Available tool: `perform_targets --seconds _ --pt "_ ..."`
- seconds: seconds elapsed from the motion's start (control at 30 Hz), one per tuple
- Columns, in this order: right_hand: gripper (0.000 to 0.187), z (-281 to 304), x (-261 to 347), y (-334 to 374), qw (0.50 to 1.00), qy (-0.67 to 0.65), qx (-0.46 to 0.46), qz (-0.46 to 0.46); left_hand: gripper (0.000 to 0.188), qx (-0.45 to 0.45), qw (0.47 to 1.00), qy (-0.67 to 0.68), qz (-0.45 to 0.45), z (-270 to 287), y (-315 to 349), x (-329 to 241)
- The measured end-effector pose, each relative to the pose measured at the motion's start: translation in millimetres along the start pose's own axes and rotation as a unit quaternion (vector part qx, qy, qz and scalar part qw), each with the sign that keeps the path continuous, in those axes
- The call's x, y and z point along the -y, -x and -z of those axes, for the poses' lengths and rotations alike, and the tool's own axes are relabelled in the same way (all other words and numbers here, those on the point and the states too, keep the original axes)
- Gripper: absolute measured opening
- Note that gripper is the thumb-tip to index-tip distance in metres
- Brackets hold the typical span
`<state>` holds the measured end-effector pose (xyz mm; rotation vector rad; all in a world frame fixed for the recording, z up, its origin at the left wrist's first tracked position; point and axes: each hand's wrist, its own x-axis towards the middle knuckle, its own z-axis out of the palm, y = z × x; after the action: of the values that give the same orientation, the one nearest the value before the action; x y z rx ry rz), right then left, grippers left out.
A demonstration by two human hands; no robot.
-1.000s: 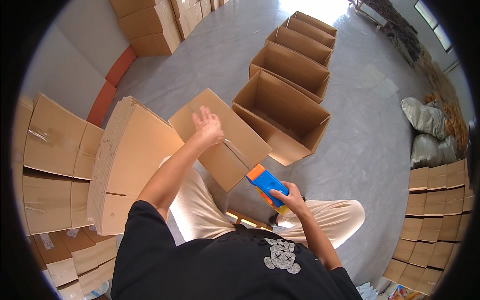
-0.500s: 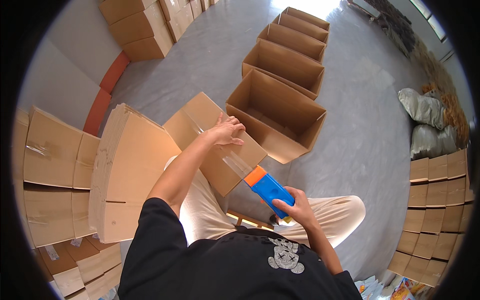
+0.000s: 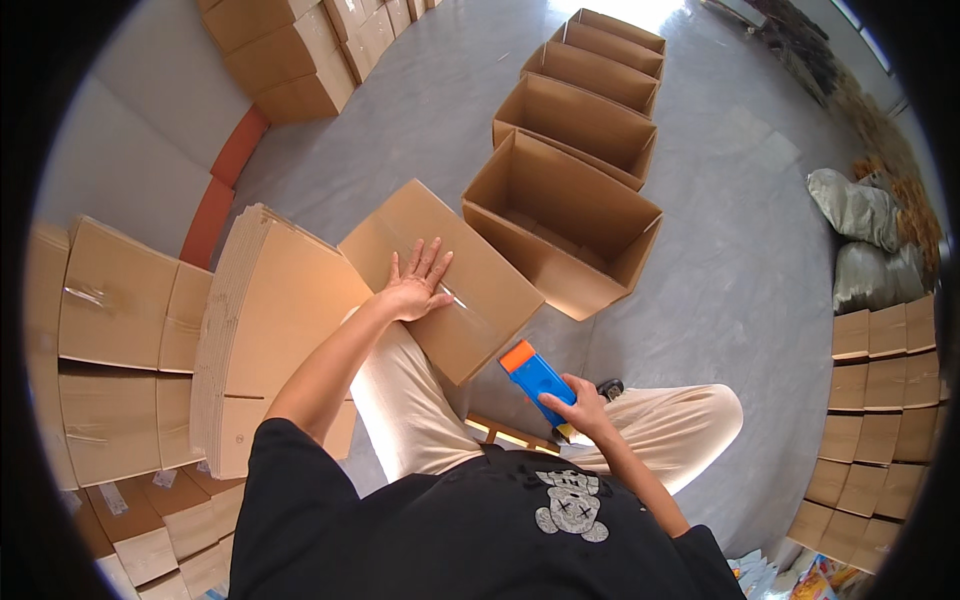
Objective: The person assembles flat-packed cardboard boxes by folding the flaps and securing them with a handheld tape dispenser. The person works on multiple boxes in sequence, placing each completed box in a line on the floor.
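A brown cardboard box (image 3: pixel 490 275) rests tilted by my left knee, its taped face turned up. Along the seam of that face runs a strip of clear tape (image 3: pixel 470 312). My left hand (image 3: pixel 415 290) lies flat on the face with its fingers spread, over part of the strip. Wrapped in my right hand (image 3: pixel 585 408) is a blue and orange tape dispenser (image 3: pixel 540 375). Its orange end is just off the box's near right edge, with a small gap between them.
Several open cardboard boxes (image 3: pixel 560 215) stand in a row ahead of me. Flattened cartons (image 3: pixel 285 300) lean in a stack at my left. Closed boxes (image 3: pixel 120 300) are piled further left, more boxes (image 3: pixel 870 385) at the right. Pale sacks (image 3: pixel 855 210) sit at the far right.
My left hand has slid left and nearer along the box, fingers now spread wider. The tape dispenser in my right hand has come away from the box's edge.
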<state>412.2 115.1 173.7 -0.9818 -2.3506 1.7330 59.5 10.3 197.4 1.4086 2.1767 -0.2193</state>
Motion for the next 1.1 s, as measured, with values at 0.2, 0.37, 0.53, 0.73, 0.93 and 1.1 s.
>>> perform_targets --seconds 0.2,0.37,0.53,0.73,0.93,1.1 --pt "0.057 52 33 50 0.997 0.032 0.052 -0.042 0.072 0.017 0.999 0.044 0.021 -5 -3 3" --pt "0.056 80 48 76 0.977 0.084 0.116 -0.157 0.074 0.021 0.999 0.036 0.022 -9 -4 6" --pt "0.069 27 -1 -17 0.947 0.232 0.124 -0.183 0.081 -0.002 1.0 0.028 0.0 -11 -4 4" --pt "0.066 -116 -36 -95 0.943 0.316 0.012 -0.098 0.084 -0.029 0.998 0.035 0.04 -17 -14 9" --pt "0.052 -62 -32 -21 0.913 -0.205 0.017 -0.354 0.089 -0.047 0.996 0.052 0.051 -22 -3 -2" --pt "0.039 -23 -70 -2 0.867 -0.391 -0.219 -0.219 0.099 0.0 0.991 0.135 0.021 -31 18 -47"
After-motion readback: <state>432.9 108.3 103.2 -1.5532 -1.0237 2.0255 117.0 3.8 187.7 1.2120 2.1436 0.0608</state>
